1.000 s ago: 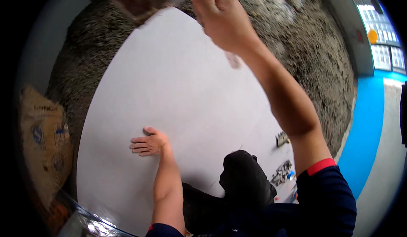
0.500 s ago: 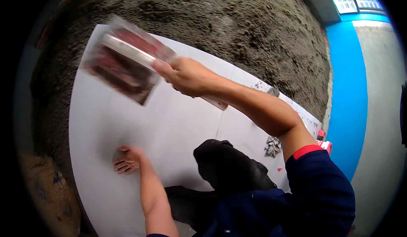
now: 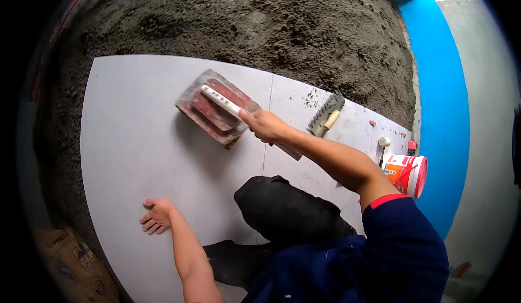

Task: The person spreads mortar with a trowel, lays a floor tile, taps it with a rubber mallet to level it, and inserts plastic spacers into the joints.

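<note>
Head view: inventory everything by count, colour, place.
Flat tool: one, red and grey, centre
Slabs: at least three, whitish, middle
Trowel: one, notched, grey, right
Bucket: one, white, red, orange, right
Mallet: one, white head, beside bucket
Small pieces: several, red, right
Rough ground: one, brownish grey, top
Floor strip: one, blue, right
Floor: one, grey, far right
Bag: one, brown, lower left
Right hand: one, bare, gripping flat tool
Left hand: one, bare, open, lower left
Legs: two, black trousers, bottom
Shirt: one, navy, bottom

Notched trowel (image 3: 325, 114) lies on tiles (image 3: 130, 124); bucket (image 3: 406, 174) right; sack (image 3: 76, 268), seemingly, left.
</note>
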Demonstrator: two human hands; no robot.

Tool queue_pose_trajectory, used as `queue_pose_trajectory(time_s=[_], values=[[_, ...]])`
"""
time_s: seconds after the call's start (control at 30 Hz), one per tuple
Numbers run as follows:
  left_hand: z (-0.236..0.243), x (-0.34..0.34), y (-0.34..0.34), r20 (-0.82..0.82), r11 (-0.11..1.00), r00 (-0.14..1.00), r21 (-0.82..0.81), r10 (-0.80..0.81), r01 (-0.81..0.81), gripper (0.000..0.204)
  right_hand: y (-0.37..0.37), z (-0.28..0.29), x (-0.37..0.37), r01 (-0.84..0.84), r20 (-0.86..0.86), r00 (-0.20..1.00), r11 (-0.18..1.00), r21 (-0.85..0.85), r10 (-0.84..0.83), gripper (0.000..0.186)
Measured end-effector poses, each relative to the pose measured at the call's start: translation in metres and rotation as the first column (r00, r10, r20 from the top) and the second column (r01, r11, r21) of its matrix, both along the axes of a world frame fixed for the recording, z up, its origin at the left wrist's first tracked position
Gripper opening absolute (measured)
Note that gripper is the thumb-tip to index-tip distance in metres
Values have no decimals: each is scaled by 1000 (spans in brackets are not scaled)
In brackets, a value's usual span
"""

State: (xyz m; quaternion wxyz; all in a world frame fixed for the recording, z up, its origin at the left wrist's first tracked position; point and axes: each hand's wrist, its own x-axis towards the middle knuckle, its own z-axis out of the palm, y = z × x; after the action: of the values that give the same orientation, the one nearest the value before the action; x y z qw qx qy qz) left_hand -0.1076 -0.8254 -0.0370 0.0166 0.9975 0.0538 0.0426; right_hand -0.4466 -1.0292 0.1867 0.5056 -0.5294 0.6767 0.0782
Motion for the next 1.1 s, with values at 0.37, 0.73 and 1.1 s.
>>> queue_pose_trajectory(time_s=[0.37,0.73,1.1], values=[[1,-3,4,-6,999,1000,-33,-8,8,88,64,-37,-58,29,79,997,834,-551,18,51],[-5,10,9,28,1000,999,-8,16,-16,88,-25,96,-27,96,277,961,949,-301,-9,62],[0,2,9,-111,998,994,-54,-23,17,89,77,-80,-74,-138,-50,990,974,-182,131,69]])
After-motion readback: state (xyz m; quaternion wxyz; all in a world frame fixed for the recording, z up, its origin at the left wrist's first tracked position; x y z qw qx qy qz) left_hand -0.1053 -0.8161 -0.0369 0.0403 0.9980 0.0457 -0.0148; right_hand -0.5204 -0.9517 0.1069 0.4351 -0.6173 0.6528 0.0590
